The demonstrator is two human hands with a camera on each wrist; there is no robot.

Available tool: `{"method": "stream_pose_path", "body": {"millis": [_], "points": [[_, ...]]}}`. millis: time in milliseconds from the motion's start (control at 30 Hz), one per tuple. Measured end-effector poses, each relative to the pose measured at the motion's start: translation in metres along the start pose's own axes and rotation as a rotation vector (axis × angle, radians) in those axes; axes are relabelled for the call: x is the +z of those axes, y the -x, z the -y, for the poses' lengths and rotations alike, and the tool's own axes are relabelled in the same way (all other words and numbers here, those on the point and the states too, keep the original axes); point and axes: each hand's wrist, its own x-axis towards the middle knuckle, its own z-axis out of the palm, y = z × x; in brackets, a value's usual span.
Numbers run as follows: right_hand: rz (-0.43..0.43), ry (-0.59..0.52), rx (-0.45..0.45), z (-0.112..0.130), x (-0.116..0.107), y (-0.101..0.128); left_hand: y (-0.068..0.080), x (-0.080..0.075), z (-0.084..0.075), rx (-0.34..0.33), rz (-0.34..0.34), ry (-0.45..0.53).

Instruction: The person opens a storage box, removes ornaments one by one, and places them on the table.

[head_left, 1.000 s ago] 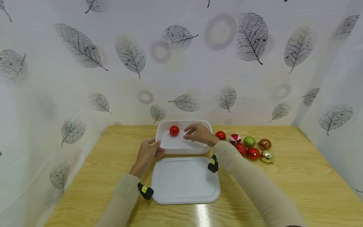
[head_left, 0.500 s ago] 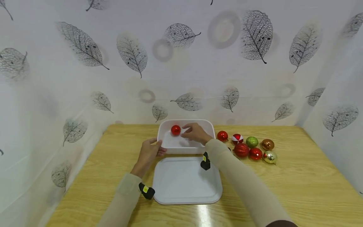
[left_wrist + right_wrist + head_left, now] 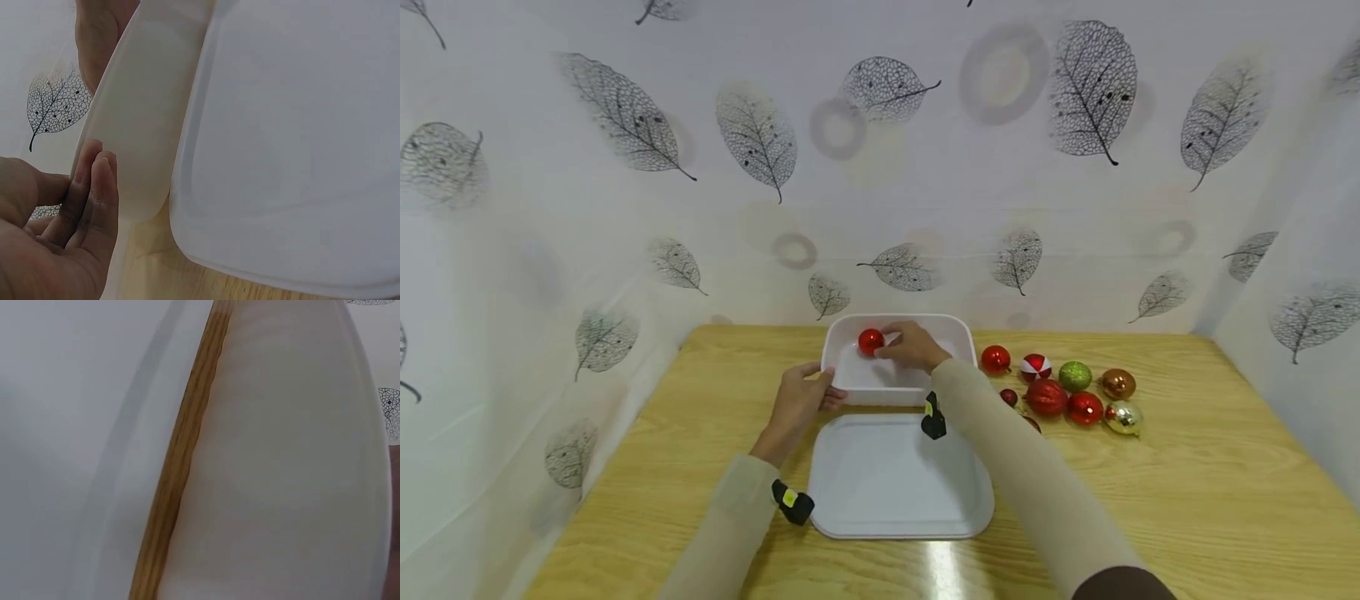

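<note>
Two bare hands are seen, left hand (image 3: 795, 404) and right hand (image 3: 913, 347), no rings or gloves. Long, close-fitting beige sleeves (image 3: 730, 521) are worn on both arms, reaching to the wrists. A small black device with a yellow mark (image 3: 792, 502) is strapped at the left wrist; a matching one (image 3: 933, 419) is strapped at the right wrist. A dark brown patch (image 3: 1123, 583) is seen at the upper right sleeve.

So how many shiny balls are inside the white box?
1. A red ball sits inside the white box, right by the right hand. The hand and arm cover part of the box, so another could be hidden.
</note>
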Motion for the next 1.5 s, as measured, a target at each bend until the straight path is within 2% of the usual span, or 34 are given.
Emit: {"method": "stream_pose_path", "body": {"millis": [200,367,667,967,1233,1500], "points": [[0.007,0.03,-0.017,0.004,0.002,-0.003,0.002,0.0,-0.003,0.002,0.007,-0.005],[0.016,0.089,-0.083,0.01,0.007,-0.005,0.001,-0.001,-0.002,0.013,0.008,0.001],[0.009,0.12,-0.14,0.009,0.016,-0.013,-0.003,0.002,-0.001,-0.018,-0.004,0.002],[0.021,0.106,-0.134,0.012,0.025,-0.022,0.0,0.001,-0.003,-0.012,0.012,-0.001],[0.039,0.099,-0.227,0.019,0.034,-0.018,0.001,0.001,-0.002,0.008,0.005,0.015],[0.051,0.207,-0.269,0.023,0.035,-0.015,0.001,0.002,-0.001,0.011,-0.008,0.018]]}}
